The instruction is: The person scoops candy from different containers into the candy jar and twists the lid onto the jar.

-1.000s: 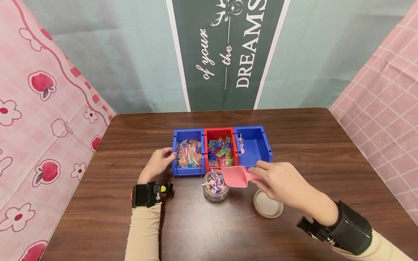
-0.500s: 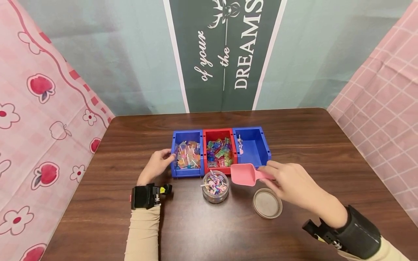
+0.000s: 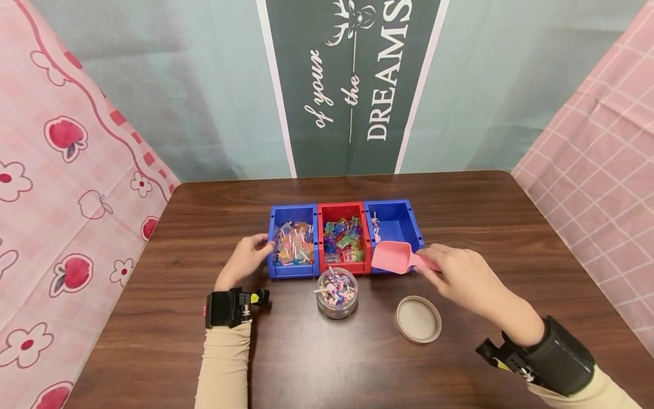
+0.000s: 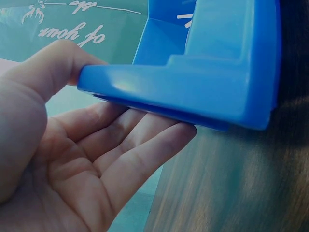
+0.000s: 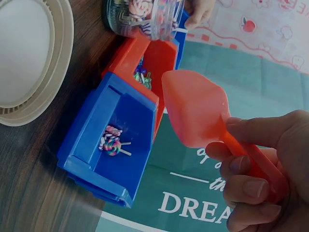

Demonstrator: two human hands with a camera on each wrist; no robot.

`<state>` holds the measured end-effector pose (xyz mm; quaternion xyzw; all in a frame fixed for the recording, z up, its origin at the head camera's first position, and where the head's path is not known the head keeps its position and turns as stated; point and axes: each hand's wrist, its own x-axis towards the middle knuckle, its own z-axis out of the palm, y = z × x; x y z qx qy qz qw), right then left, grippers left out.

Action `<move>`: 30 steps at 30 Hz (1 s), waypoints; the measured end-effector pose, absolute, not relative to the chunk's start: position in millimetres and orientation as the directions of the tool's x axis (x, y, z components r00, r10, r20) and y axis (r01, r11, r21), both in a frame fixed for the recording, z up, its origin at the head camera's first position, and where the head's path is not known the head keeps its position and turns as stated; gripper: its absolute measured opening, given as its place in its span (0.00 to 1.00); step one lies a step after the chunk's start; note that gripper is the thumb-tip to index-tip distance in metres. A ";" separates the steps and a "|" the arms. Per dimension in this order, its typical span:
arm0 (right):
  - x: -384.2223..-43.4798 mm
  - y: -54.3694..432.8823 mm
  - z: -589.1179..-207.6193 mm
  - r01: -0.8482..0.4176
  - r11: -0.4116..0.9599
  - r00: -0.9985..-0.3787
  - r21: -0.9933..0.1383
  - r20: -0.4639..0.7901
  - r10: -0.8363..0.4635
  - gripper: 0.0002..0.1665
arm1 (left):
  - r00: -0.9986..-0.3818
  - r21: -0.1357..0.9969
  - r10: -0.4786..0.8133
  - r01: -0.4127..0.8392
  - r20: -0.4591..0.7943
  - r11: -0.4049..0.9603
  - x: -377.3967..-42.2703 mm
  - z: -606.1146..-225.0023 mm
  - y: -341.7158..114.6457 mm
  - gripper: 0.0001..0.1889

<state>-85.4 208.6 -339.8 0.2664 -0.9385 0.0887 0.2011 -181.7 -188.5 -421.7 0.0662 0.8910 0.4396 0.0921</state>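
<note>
My right hand (image 3: 467, 281) grips a pink scoop (image 3: 390, 257) by its handle, over the front of the right blue bin (image 3: 406, 227). No candy shows on the scoop in the head view; its underside faces the right wrist view. Several small striped lollipops (image 5: 112, 141) lie in that bin. My left hand (image 3: 242, 261) pinches the side of the left blue bin (image 4: 159, 87) between thumb and fingers. Clear lollipop-like pieces (image 3: 295, 243) fill that bin. Between them, the red bin (image 3: 343, 209) holds colourful wrapped candies (image 3: 347, 241).
An uncovered glass jar (image 3: 337, 311) of striped lollipops stands before the red bin. Right of it lies a round lid (image 3: 418, 320) on the brown wooden table (image 3: 327, 369). Printed cloths hang behind and at both sides.
My right hand has carried the pink scoop from beside the jar rightward and away from me, over the right blue bin. My left hand stays at the left bin.
</note>
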 end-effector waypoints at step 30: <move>-112.5 209.9 -365.7 -0.300 0.914 -0.951 -0.274 0.161 -0.265 0.12 | -0.973 0.789 0.198 0.032 -0.114 0.614 -181.2 -419.8 -187.5 0.22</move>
